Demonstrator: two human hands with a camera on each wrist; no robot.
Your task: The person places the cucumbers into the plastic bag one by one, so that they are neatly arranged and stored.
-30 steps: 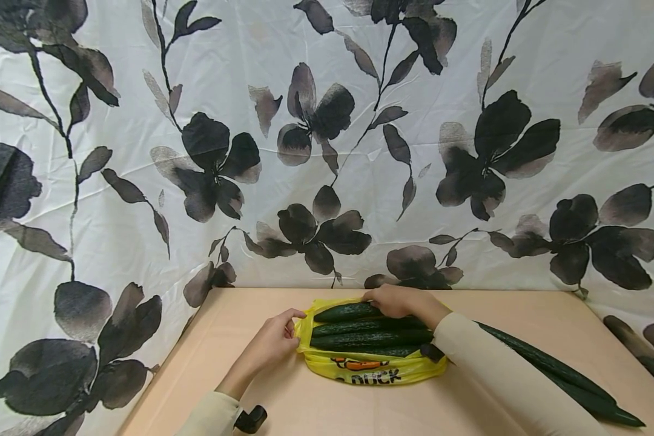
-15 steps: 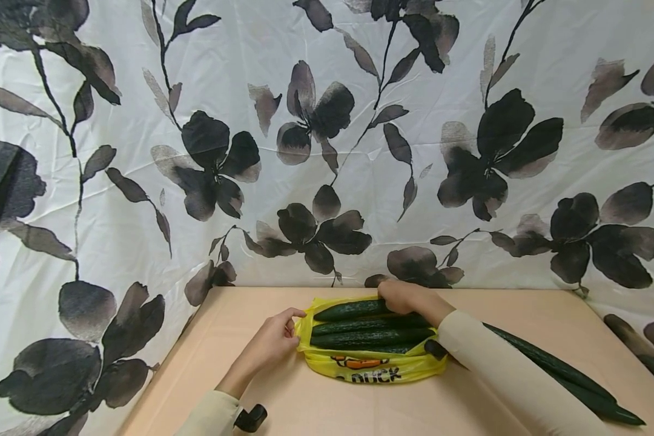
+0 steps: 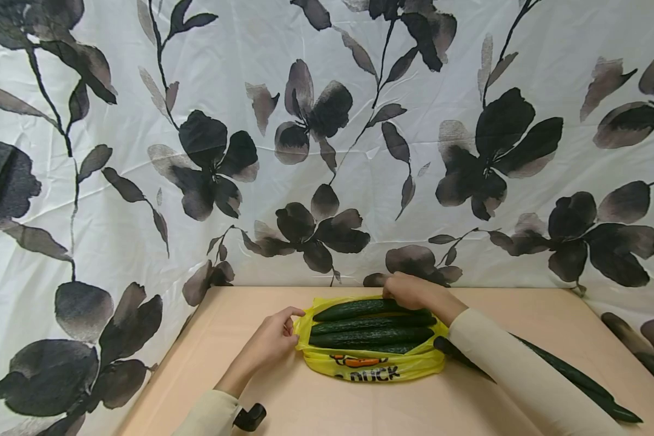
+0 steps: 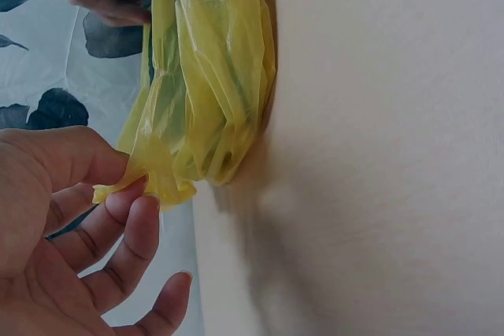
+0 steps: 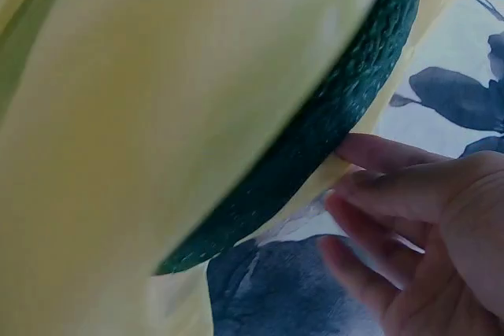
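Observation:
A yellow plastic bag (image 3: 376,366) with dark lettering lies on its side on the table, its mouth spread wide. Several dark green cucumbers (image 3: 372,336) lie side by side inside. At the bag's left end, my left hand (image 3: 272,336) pinches a gathered corner between thumb and forefinger; the left wrist view shows its other fingers loosely bent. My right hand (image 3: 422,295) pinches the far rim with thumb and fingertips. In the right wrist view those fingers (image 5: 366,151) are beside a cucumber (image 5: 315,135), with yellow film covering much of that view.
More long cucumbers (image 3: 578,378) lie on the table to the right, partly hidden by my right sleeve (image 3: 501,357). A pale peach table (image 3: 240,309) ends at a white floral cloth (image 3: 381,181) hanging behind. A black device (image 3: 251,418) sits at my left wrist.
My right hand has moved rightward along the bag's far rim, uncovering more of the cucumbers' right ends. My left hand keeps its hold on the left corner.

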